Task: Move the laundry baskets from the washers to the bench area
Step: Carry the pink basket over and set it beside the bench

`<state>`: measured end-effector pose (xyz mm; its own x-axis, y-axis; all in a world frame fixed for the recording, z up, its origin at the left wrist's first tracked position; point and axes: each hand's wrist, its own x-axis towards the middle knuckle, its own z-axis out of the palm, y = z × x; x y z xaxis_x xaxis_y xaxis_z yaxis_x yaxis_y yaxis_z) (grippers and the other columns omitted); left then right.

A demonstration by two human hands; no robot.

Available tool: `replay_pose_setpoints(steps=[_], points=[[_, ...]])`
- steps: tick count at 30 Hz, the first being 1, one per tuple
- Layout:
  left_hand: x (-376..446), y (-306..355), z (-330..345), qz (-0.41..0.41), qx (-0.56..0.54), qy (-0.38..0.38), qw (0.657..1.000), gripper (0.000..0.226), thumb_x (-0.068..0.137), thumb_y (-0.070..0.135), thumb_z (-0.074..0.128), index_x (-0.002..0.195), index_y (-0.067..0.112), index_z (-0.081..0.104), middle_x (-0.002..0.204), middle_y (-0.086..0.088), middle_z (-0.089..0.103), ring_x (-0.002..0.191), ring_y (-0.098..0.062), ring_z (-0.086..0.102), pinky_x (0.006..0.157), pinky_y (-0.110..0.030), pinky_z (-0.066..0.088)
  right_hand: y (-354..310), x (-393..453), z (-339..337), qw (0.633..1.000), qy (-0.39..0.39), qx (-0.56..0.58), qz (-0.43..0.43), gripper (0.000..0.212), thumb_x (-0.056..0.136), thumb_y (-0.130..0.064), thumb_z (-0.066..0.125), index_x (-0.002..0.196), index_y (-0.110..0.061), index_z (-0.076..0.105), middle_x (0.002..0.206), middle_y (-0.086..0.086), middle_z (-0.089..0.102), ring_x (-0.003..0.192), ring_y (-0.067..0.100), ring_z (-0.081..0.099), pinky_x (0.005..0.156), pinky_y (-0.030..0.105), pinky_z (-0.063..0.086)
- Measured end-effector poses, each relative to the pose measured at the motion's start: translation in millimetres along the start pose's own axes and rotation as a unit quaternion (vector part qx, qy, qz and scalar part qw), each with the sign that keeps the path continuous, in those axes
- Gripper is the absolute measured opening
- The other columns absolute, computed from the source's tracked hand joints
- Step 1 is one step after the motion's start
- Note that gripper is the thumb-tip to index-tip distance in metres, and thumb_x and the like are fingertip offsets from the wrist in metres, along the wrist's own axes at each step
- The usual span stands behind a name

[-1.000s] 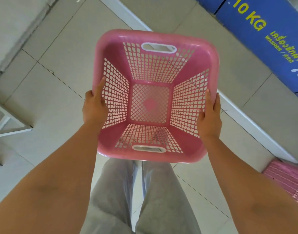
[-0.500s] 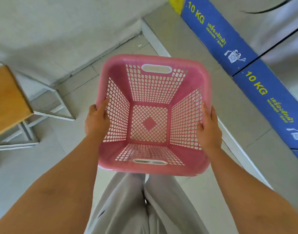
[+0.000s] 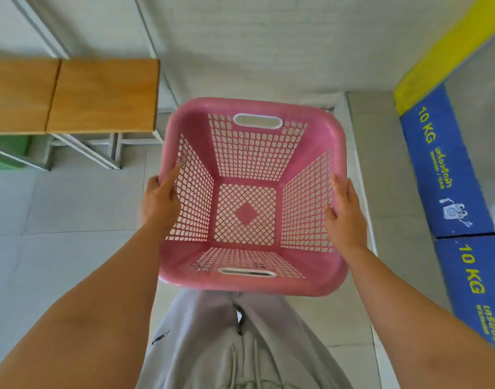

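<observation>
Pink laundry basket (image 3: pixel 190 130), square with rounded corners and lattice walls, is held off the floor in front of the person, above the grey trousers (image 3: pixel 212 346) seen at the bottom of the head view. It is empty, and the pale tiles show through the mesh of its base, which has a solid diamond at the centre. A white-edged handle slot (image 3: pixel 258 121) sits in the far wall and another in the near wall. The left hand (image 3: pixel 159 202) grips the left rim, thumb lying along the inside of the lattice and the fingers wrapped out of sight beneath the edge. The right hand (image 3: pixel 343 211) clamps the right rim in the same way, palm against the outside and thumb over the top. Both forearms reach forward and are bare. To the upper left, just beside the basket's far-left corner, stands a wooden bench (image 3: pixel 72 96) on a white metal frame, with something green (image 3: pixel 5 153) underneath it at the picture's left edge. Along the right runs a blue panel (image 3: pixel 437 169) printed "10 KG" in yellow-green, topped by a yellow band, belonging to the washers. A grey-white wall (image 3: pixel 254 43) fills the top.
</observation>
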<state>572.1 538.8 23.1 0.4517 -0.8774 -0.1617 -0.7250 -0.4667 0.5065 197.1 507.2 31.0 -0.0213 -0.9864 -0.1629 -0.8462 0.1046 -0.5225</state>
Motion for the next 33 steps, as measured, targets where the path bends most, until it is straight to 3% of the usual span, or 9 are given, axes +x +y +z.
replay_pose_setpoints(steps=[4,9,16,19,22,26,29,33], points=[[-8,-49,-28,-0.054,-0.008,0.033,0.998,0.048,0.096,0.026,0.040,0.134,0.055,0.035,0.116,-0.006,0.049,0.078,-0.024,0.053,0.071,-0.036,0.051,-52,11,19,0.998,-0.038,-0.007,-0.040,0.074,0.097,-0.016,0.048,0.148,-0.051,0.007,0.161,-0.005,0.013,0.089,0.008,0.050,0.052,0.006,0.030],[-20,-129,-71,-0.114,-0.015,0.073,0.991,0.050,0.094,0.026,0.041,0.134,0.056,0.036,0.112,-0.004,0.048,0.075,-0.020,0.050,0.067,-0.031,0.044,-129,8,60,0.991,-0.074,-0.018,-0.108,0.074,0.098,-0.016,0.048,0.149,-0.049,0.007,0.162,-0.002,0.011,0.080,0.008,0.050,0.050,0.008,0.034],[-37,-259,-146,-0.196,-0.031,0.106,0.974,0.052,0.095,0.025,0.041,0.134,0.059,0.032,0.106,0.001,0.044,0.076,-0.021,0.054,0.061,-0.029,0.046,-254,-20,146,0.977,-0.113,-0.043,-0.176,0.073,0.097,-0.015,0.049,0.150,-0.046,0.009,0.162,-0.003,0.012,0.079,0.005,0.045,0.049,0.002,0.025],[-47,-311,-179,-0.227,-0.030,0.124,0.965,0.051,0.095,0.025,0.040,0.135,0.057,0.034,0.106,0.003,0.043,0.076,-0.018,0.052,0.058,-0.028,0.042,-306,-36,185,0.969,-0.127,-0.039,-0.207,0.073,0.096,-0.015,0.049,0.150,-0.046,0.011,0.162,-0.004,0.012,0.089,0.009,0.053,0.053,0.005,0.033],[-53,-357,-212,-0.254,-0.027,0.144,0.956,0.051,0.095,0.024,0.040,0.135,0.056,0.036,0.105,0.004,0.043,0.075,-0.017,0.051,0.057,-0.027,0.039,-355,-50,220,0.962,-0.138,-0.033,-0.232,0.073,0.096,-0.015,0.048,0.148,-0.049,0.010,0.161,-0.007,0.011,0.101,0.024,0.063,0.060,0.021,0.050],[-61,-408,-246,-0.285,-0.033,0.165,0.944,0.051,0.095,0.023,0.039,0.135,0.053,0.037,0.106,0.001,0.045,0.074,-0.019,0.050,0.061,-0.031,0.042,-417,-62,261,0.951,-0.154,-0.028,-0.267,0.073,0.096,-0.016,0.048,0.146,-0.052,0.009,0.160,-0.011,0.012,0.098,0.026,0.065,0.055,0.022,0.049],[-60,-443,-268,-0.310,-0.038,0.179,0.933,0.051,0.095,0.022,0.038,0.137,0.052,0.037,0.111,-0.002,0.047,0.075,-0.019,0.050,0.061,-0.030,0.040,-464,-64,288,0.940,-0.170,-0.033,-0.294,0.074,0.097,-0.016,0.047,0.146,-0.053,0.007,0.161,-0.010,0.010,0.108,0.027,0.062,0.067,0.029,0.057],[-48,-485,-297,-0.334,-0.040,0.195,0.921,0.052,0.096,0.020,0.037,0.139,0.050,0.037,0.114,-0.004,0.050,0.077,-0.022,0.051,0.064,-0.032,0.043,-526,-60,329,0.930,-0.179,-0.043,-0.317,0.071,0.096,-0.014,0.047,0.148,-0.047,0.012,0.161,-0.007,0.014,0.120,0.027,0.056,0.077,0.029,0.049]])
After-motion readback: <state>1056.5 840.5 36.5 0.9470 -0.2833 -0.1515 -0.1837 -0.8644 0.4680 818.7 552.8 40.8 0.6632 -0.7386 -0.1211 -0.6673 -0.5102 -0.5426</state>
